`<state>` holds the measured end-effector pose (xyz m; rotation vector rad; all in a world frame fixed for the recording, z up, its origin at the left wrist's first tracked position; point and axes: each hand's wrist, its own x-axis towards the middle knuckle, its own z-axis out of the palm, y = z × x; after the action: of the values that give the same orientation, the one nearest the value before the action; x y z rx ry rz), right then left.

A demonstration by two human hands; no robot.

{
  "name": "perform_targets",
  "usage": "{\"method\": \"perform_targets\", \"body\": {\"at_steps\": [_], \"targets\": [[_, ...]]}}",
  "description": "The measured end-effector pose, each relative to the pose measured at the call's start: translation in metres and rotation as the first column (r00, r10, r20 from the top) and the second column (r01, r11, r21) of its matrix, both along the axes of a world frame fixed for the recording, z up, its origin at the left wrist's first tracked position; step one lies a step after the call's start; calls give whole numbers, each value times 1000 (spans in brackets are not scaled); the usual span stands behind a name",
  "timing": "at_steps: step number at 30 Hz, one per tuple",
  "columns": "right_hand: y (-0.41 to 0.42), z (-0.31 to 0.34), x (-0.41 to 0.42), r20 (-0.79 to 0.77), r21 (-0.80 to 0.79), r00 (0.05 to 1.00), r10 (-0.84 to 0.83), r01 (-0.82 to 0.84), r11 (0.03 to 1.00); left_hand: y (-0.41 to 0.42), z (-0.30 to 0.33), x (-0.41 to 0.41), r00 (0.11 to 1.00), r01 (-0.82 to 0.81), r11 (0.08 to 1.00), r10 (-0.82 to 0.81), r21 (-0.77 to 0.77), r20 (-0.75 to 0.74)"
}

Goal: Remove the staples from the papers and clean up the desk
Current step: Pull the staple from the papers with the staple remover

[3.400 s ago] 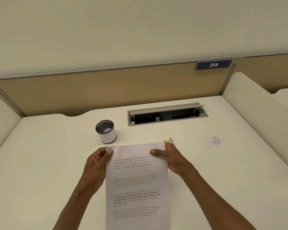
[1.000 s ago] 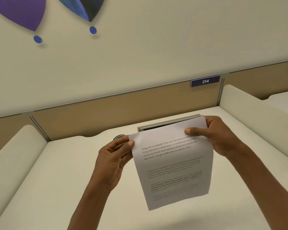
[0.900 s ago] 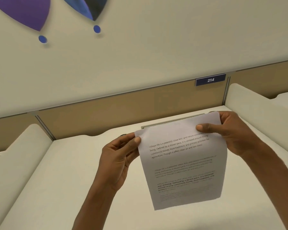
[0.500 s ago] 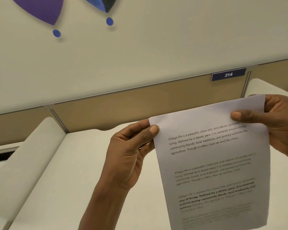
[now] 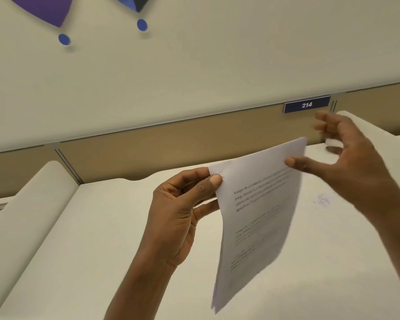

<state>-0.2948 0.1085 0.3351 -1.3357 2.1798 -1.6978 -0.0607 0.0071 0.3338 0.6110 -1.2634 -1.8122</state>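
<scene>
- While the stapled papers [image 5: 256,218] hung in the air above the desk [image 5: 97,239], the left hand [image 5: 183,211] pinched their top left corner, thumb on the printed front and fingers curled behind the sheets; a small staple [image 5: 221,176] showed at that corner, just beside the thumbnail.
- The right hand [image 5: 353,167] was at the top right edge of the papers with its thumb tip touching the front of the page; its fingers were spread wide and loose above and behind the sheet, blurred, and I could not tell whether any of them touched the back.
- The papers hung tilted, the lower end swinging toward the bottom of the view; several sheet edges were visible at that lower corner, and the printed lines were too smeared to read beyond the first words.
- On the desk to the right of the papers lay a faint scatter of purple specks [image 5: 322,200] — well apart from the sheets and below the right wrist.
- Behind the desk ran a tan partition panel [image 5: 171,148] carrying a dark blue plate marked 214 [image 5: 307,104]; rounded cream dividers [image 5: 21,211] closed the desk on the left and, partly hidden by the right hand, on the right.
- Above — on the pale wall — sat purple and blue shapes with two blue dots [image 5: 64,39] beneath them.
</scene>
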Motion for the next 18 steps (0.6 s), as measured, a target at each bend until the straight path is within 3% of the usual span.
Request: {"method": "perform_targets", "body": {"at_steps": [2, 3, 7, 11, 14, 18], "targets": [[2, -1, 22, -251, -10, 952, -174, 177, 984, 2, -3, -5, 999, -19, 999, 21, -49, 30], [4, -1, 36, -304, -33, 938, -164, 162, 986, 3, -5, -7, 998, -39, 997, 42, -68, 38], [5, -10, 91, -321, -64, 943, 91, -118, 991, 9, -8, -20, 993, -116, 990, 118, -79, 25], [-8, -21, 106, -435, -138, 900, 24, -93, 986, 10, -7, -24, 982, -174, 973, 182, -150, 40], [-12, -21, 100, -398, -216, 917, -36, -55, 975, 10, -4, -23, 981, -168, 957, 186, -237, 56], [-14, -12, 94, -137, -183, 989, 53, -78, 980, 4, -5, -22, 931, -247, 845, 343, -474, 126]]}}
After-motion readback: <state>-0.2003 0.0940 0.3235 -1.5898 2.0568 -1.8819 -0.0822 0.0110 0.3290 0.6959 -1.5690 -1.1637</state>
